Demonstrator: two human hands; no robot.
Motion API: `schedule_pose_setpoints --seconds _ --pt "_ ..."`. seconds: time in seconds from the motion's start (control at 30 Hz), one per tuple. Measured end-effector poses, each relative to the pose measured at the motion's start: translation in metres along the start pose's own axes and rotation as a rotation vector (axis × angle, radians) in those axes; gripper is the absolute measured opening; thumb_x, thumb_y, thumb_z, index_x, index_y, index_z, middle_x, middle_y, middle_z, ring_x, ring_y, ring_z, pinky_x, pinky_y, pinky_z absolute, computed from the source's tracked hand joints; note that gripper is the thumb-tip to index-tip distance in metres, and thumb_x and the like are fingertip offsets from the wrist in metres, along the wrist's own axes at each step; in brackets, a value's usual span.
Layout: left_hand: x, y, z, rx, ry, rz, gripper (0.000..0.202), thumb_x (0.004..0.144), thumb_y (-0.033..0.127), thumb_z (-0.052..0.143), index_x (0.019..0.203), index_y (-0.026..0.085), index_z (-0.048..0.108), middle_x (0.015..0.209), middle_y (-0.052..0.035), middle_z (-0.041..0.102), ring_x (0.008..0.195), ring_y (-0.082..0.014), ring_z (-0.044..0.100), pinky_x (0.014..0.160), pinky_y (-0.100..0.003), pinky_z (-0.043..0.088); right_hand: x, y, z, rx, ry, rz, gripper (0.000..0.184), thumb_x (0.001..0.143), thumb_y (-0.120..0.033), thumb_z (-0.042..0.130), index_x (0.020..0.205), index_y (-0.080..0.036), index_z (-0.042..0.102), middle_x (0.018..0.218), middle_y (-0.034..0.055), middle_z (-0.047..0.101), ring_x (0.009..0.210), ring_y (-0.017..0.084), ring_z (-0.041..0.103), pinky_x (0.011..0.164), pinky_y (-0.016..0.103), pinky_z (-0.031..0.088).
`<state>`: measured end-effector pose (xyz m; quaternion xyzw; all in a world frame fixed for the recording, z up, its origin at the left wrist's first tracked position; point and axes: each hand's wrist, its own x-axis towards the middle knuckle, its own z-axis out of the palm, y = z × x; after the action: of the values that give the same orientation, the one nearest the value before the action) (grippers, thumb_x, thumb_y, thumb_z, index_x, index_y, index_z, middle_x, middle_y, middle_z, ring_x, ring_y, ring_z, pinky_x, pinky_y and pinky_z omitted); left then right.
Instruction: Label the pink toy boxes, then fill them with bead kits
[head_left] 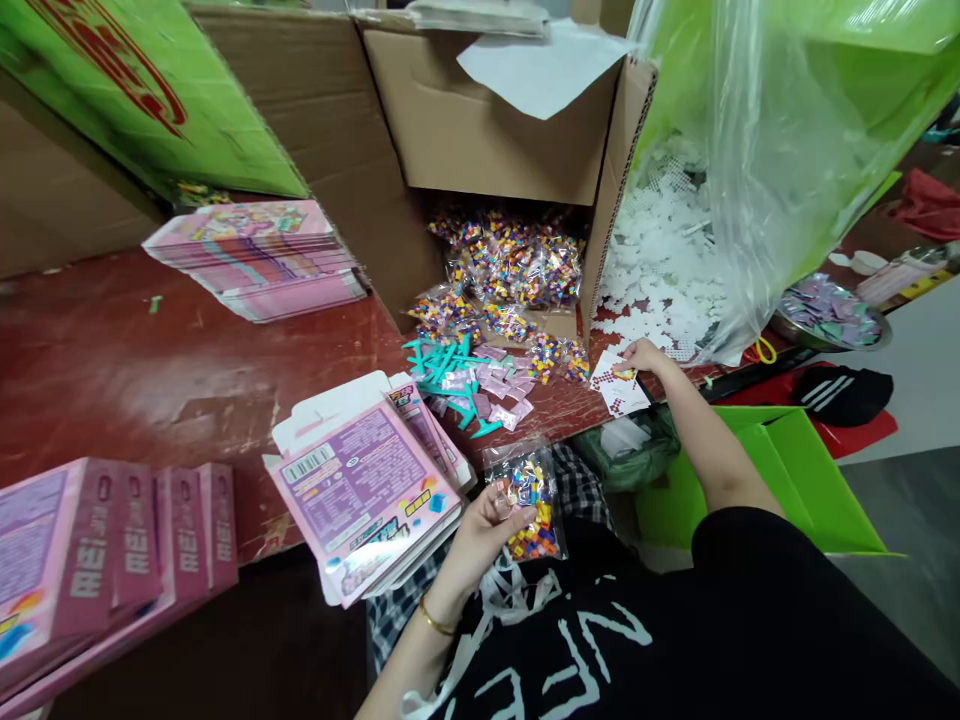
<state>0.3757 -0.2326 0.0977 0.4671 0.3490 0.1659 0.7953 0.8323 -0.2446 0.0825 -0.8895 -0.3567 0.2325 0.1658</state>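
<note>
Lower centre, the left hand (487, 525) grips a clear plastic bag of multicoloured beads (527, 497); right of centre, the right hand (646, 357) pinches a white printed card (616, 385) on the red desk (150, 370).

Illumination is bright, even and diffuse, with soft shadows only. Mild glare shows on the clear plastic sheet (757, 170) and the worn red-brown tabletop (150, 370). Wide-angle distortion bends the edges. Focus is sharp centrally, slightly soft at corners.

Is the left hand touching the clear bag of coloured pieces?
Touching. Head view: the left hand has its fingers on the bag of coloured pieces, gripping its left edge.
</note>
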Motion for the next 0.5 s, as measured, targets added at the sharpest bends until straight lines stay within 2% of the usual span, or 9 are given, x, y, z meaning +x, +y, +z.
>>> schedule_pose_setpoints --seconds 0.1,0.17,0.33,0.4,0.5 --pt "0.003 -0.005 -0.002 -0.044 -0.009 -0.031 0.047 0.060 0.027 0.091 0.096 0.015 0.063 0.084 -0.0024 0.073 0.073 -0.0158 0.067 0.072 -0.026 0.055 -0.003 0.007 -0.002 0.002 -0.003 -0.039 0.043 0.051 -0.048 0.087 0.048 -0.015 0.060 0.042 -0.0058 0.046 0.049 0.009 0.041 0.049 0.024 0.028" --pt "0.005 -0.007 -0.002 -0.063 -0.015 -0.045 0.048 0.061 0.029 0.091 0.097 0.015 0.063 0.086 -0.0035 0.074 0.072 -0.0160 0.068 0.069 -0.026 0.056 -0.004 0.011 -0.007 0.002 0.026 -0.055 0.044 0.056 -0.051 0.084 0.049 -0.015 0.060 0.042 -0.0054 0.045 0.049 0.009 0.041 0.049 0.024 0.028" --pt "0.008 -0.007 0.005 -0.073 -0.037 -0.075 0.050 0.062 0.032 0.091 0.097 0.014 0.062 0.082 -0.0032 0.074 0.067 -0.0141 0.067 0.067 -0.026 0.056 0.018 0.010 -0.024 -0.013 0.236 -0.017 0.049 0.072 -0.061 0.072 0.080 -0.012 0.068 0.069 0.0034 0.065 0.065 0.016 0.057 0.057 0.025 0.042" --pt "0.009 -0.006 0.007 -0.081 -0.047 -0.082 0.051 0.061 0.032 0.092 0.098 0.014 0.062 0.082 -0.0028 0.074 0.068 -0.0142 0.068 0.068 -0.026 0.056 0.034 0.003 -0.029 -0.038 0.295 0.018 0.053 0.068 -0.058 0.077 0.092 -0.011 0.068 0.084 0.0091 0.069 0.078 0.021 0.062 0.066 0.028 0.048" --pt "0.008 -0.005 0.006 -0.116 -0.033 -0.084 0.052 0.061 0.032 0.092 0.100 0.015 0.063 0.083 -0.0018 0.074 0.070 -0.0138 0.068 0.072 -0.026 0.056 0.057 -0.009 -0.035 -0.082 0.323 0.046 0.064 0.056 -0.051 0.088 0.101 -0.010 0.067 0.099 0.0152 0.070 0.095 0.026 0.064 0.080 0.033 0.052"
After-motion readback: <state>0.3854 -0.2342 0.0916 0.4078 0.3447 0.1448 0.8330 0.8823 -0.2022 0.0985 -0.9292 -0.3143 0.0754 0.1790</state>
